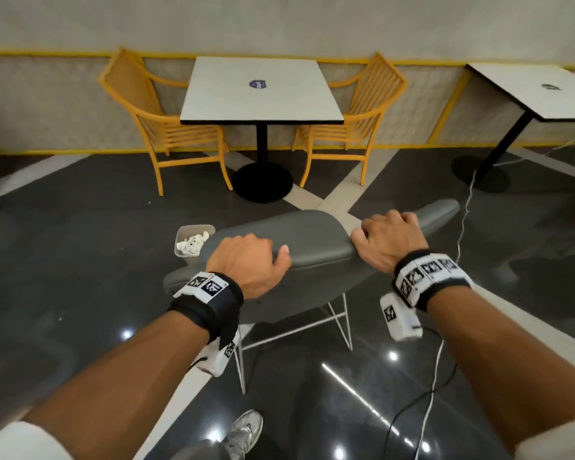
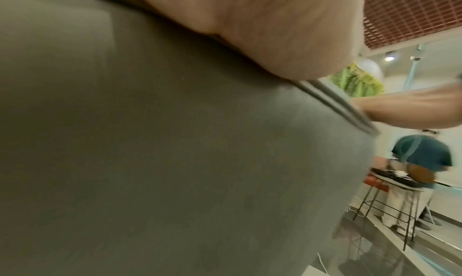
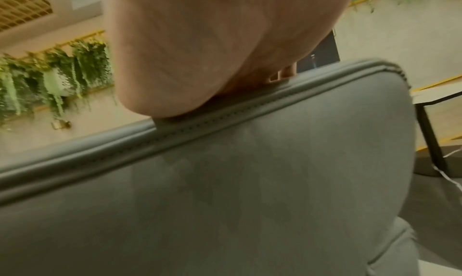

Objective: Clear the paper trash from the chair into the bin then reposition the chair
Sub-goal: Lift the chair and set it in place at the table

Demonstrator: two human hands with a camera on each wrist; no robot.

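A grey upholstered chair (image 1: 316,240) on thin white legs stands in front of me on the dark floor. My left hand (image 1: 246,260) grips the top edge of its backrest near the left end, thumb on the near side. My right hand (image 1: 390,240) grips the same top edge further right, fingers curled over the far side. Both wrist views are filled by the grey backrest (image 2: 150,142) (image 3: 250,181) with the palm above it. A small clear bin (image 1: 193,242) with crumpled white paper (image 1: 191,245) inside stands on the floor just left of the chair. The seat is hidden behind the backrest.
A white square table (image 1: 259,91) on a black pedestal stands ahead between two yellow chairs (image 1: 166,127) (image 1: 349,131). A second table (image 1: 538,91) is at the right. White and black cables (image 1: 435,376) trail across the floor at right. My shoe (image 1: 243,433) is below. Another person (image 2: 422,156) stands by a stool.
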